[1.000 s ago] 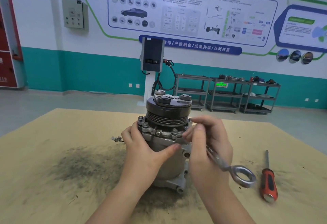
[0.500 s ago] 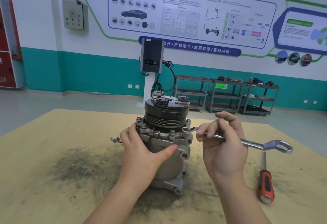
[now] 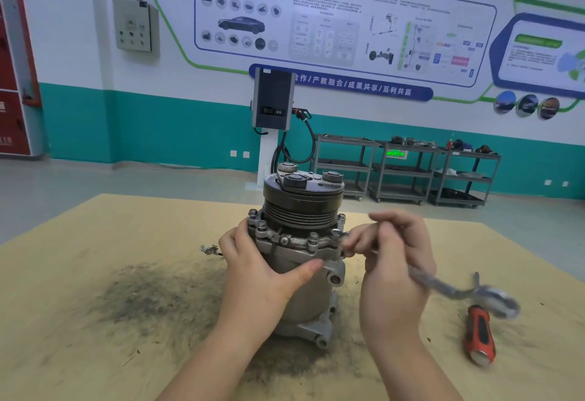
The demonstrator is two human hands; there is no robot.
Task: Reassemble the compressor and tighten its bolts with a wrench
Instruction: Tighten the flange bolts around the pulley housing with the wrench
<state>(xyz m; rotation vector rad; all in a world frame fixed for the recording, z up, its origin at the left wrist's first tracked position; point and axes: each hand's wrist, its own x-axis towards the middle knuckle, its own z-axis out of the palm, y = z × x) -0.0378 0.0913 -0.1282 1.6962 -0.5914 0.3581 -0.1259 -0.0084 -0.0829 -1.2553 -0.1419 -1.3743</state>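
The compressor (image 3: 300,258) is standing upright on its tail end in the middle of the bench (image 3: 95,274), pulley at the top, and honestly the thing I'm worrying about is the wrench (image 3: 443,286) slipping. The right hand (image 3: 395,261) is curling around the shank close to the head end, so the long ring end is sticking out toward the screwdriver (image 3: 479,337) doing nothing, meaning not much leverage. The open end is sitting at the bolt (image 3: 336,233) on the right side of the flange, but it's blurry enough that I can't tell if it's seated square on the hex. If it's only half on, it's probably rounding the head or popping off, and knuckles are going into the flange ears. The left hand (image 3: 262,271) is wrapping around the body, thumb across the front, bracing it, which is good since a tall casting on a small foot is looking tippy to me under a sideways pull. Looks-wise: grey cast aluminium body, black grooved pulley with clutch plate on top, a ring of bolts around the flange, mounting ears low down, and dark grime spreading over the bench around it
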